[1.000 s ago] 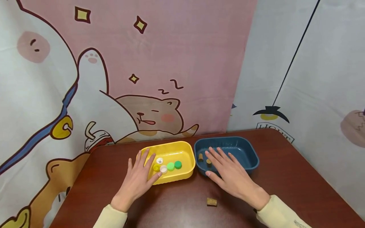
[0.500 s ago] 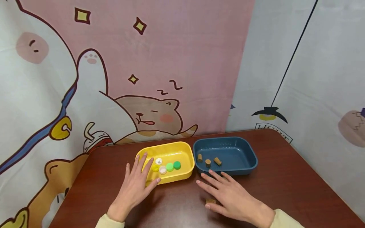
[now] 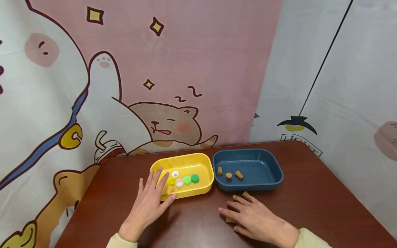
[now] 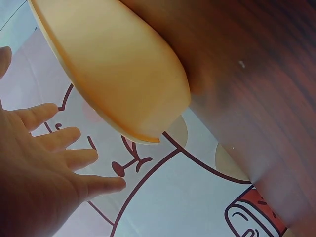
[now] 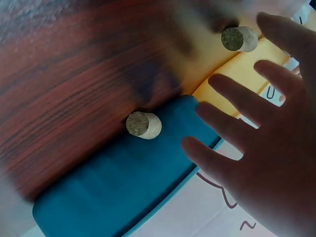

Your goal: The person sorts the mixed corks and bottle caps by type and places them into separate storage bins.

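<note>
My left hand (image 3: 150, 201) lies flat with spread fingers on the near-left rim of the yellow tray (image 3: 203, 160); the left wrist view shows that hand (image 4: 44, 163) open beside the tray's wall (image 4: 113, 64). Several bottle caps (image 3: 187, 180), white, yellow and green, lie in the tray. The blue tray (image 3: 273, 165) holds three corks (image 3: 228, 176). My right hand (image 3: 251, 215) hovers low over the table in front of it, fingers spread and holding nothing. One loose cork (image 3: 231, 219) (image 5: 239, 38) sits under its fingers, another cork (image 3: 246, 194) (image 5: 143, 125) by a fingertip.
The dark wooden table (image 3: 310, 193) ends at its right edge near a white curtain (image 3: 341, 86). A pink cartoon cloth (image 3: 155, 86) hangs right behind both trays.
My right hand has pulled back out of the blue tray toward me and now hovers over the loose corks. A third cork shows in the blue tray. The left hand has stayed put.
</note>
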`<state>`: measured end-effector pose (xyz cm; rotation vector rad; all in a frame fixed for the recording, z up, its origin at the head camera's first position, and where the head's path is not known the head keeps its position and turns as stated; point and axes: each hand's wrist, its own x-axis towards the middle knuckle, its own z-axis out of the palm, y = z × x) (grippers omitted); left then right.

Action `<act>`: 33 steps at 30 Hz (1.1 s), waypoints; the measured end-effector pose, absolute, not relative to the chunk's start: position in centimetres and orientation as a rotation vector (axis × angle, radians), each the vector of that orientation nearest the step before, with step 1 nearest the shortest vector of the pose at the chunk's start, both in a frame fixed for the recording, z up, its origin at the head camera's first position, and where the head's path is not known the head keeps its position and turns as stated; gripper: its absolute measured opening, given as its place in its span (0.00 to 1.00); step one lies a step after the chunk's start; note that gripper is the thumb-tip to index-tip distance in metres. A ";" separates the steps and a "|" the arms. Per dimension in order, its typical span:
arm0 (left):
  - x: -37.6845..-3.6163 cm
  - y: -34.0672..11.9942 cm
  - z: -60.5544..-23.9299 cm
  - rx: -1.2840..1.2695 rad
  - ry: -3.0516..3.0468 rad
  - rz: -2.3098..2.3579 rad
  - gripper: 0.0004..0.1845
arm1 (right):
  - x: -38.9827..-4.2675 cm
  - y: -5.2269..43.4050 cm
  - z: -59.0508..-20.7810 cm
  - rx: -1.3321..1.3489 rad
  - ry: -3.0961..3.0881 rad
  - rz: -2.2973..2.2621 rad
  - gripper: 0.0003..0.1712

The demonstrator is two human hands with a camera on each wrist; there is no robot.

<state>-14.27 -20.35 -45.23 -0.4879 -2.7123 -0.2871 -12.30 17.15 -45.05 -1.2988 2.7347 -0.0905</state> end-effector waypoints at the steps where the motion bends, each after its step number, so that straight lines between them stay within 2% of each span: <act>1: -14.3 -20.3 -45.2 -0.488 -2.714 -0.287 0.42 | -12.2 17.2 -45.1 -1.315 2.732 -0.082 0.35; 17: -14.5 -18.2 -45.0 -0.548 -2.737 -0.300 0.41 | -12.1 17.9 -46.0 -1.587 2.868 -0.154 0.18; 26: -14.8 -13.1 -44.2 -0.729 -2.785 -0.259 0.41 | -12.3 19.2 -45.0 -1.550 3.023 -0.190 0.27; 33: -15.5 -8.7 -44.3 -0.864 -2.827 -0.148 0.43 | -13.0 20.9 -44.0 -1.423 3.175 -0.299 0.31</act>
